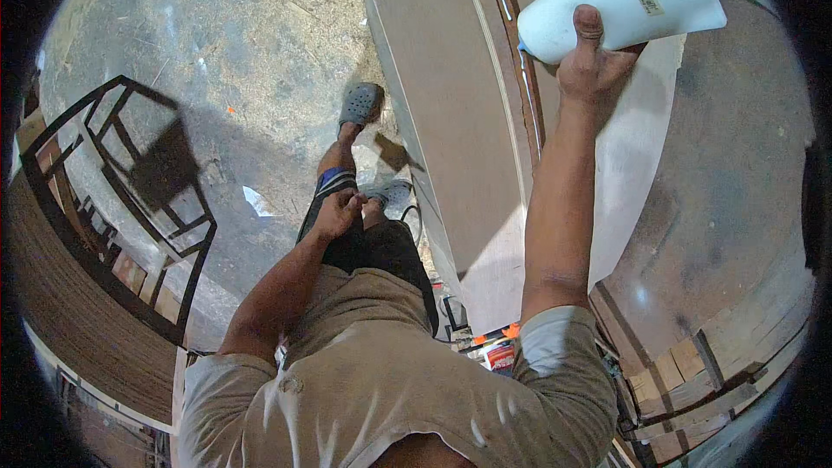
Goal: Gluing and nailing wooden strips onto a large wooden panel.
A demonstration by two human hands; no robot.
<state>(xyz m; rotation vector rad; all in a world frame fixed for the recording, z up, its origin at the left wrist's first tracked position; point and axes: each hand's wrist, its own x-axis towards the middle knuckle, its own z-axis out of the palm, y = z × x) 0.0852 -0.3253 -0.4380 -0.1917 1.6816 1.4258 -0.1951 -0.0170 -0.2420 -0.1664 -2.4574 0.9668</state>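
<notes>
My right hand [591, 69] is wrapped round a large white squeeze bottle [620, 9], thumb on top. The bottle lies tilted over on its side, its narrow end to the left, just above a narrow dark-brown wooden strip [525, 87]. White glue-like streaks run along that strip, which lies lengthwise on a wide pale wooden panel [446, 61]. In front of my body, over my leg, is my left hand [338, 215] with its fingers curled closed; whether anything is inside them is hidden.
A dark open frame [121, 182] and a stack of brown sheets [78, 312] stand at the left. Wood dust and scraps cover the concrete floor [251, 61]. Wood blocks [676, 368] lie at the lower right. An orange-marked tool [498, 334] sits near my right elbow.
</notes>
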